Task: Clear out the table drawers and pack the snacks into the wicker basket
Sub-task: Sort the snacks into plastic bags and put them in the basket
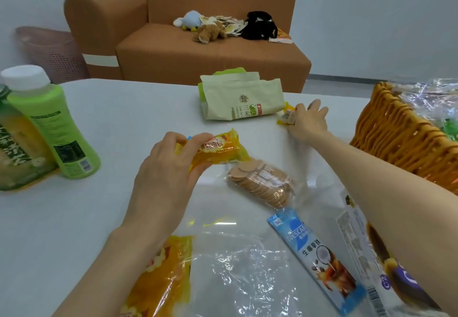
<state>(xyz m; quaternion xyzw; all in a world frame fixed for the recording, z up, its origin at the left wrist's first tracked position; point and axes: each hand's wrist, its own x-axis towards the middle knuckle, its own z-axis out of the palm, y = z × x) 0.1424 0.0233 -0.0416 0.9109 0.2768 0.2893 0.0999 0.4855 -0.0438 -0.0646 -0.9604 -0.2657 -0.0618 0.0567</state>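
Left hand (168,168) is reaching in over the table (99,217), wrist low, fingers and thumb curling round a yellow snack packet (218,150) and holding it just above the tabletop. Red writing on it is showing, too blurred to read. Right hand (307,121) is stretching farther out, arm nearly straight. Thumb and forefinger are pinching a small yellow packet (287,116) against the table, the other fingers fanning forward. That packet is lying beside a pale green bag (240,101) printed with Chinese characters.

The wicker basket (386,133) is sitting at the right edge, just beside the right forearm.

One blue sachet (319,259) is reading NESCAFÉ. One sleeve of round biscuits (262,183) is lying under the left hand's packet. Two green bottles (57,128) are standing at the far left.
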